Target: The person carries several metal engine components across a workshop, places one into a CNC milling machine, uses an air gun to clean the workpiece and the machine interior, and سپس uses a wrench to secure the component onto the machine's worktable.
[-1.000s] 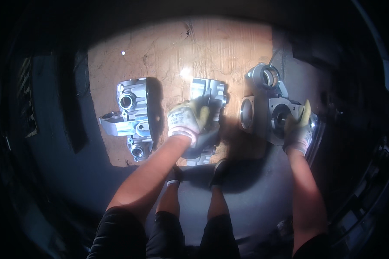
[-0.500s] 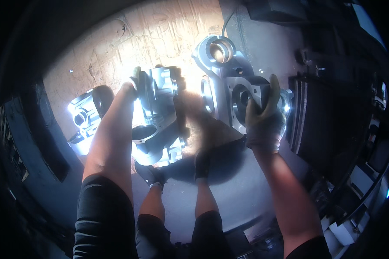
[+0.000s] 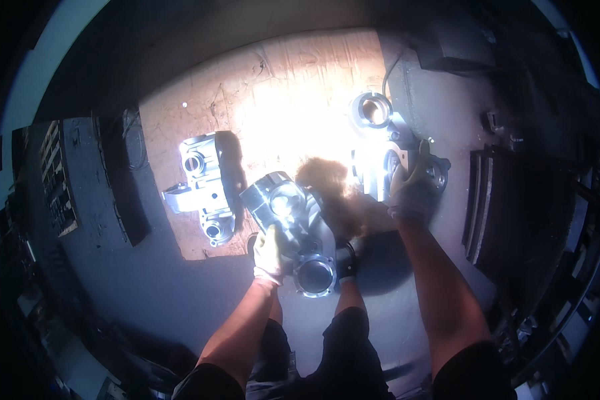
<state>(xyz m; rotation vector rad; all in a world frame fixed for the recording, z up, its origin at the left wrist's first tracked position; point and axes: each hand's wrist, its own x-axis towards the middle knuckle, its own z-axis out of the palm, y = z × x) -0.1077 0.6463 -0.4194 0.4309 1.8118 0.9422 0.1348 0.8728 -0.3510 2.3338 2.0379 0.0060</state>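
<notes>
Raised and tilted in front of me is a silver metal housing [image 3: 320,233] with a round flanged opening at its near end. My gloved left hand [image 3: 269,257] grips its left side, thumb up along the casting. On the right, a second metal casting [image 3: 393,133] with a ring-shaped end rests on the cardboard's right part. My gloved right hand [image 3: 412,193] is closed round its near part, the thumb over the bore; some fingers are hidden. A third metal casting [image 3: 213,190], with round ports, lies at the left, away from both hands.
A brown cardboard sheet [image 3: 273,73], brightly lit in the middle, covers the floor under the parts. My feet stand at its near edge. Dark stacked panels [image 3: 477,207] are at the right, a dark long block [image 3: 123,180] at the left, and a cable [image 3: 388,73] runs at the far right.
The middle housing has been lifted and turned, its flanged end swinging right. My left hand has shifted to its near left side. My right hand stays on the right casting. The view has shifted.
</notes>
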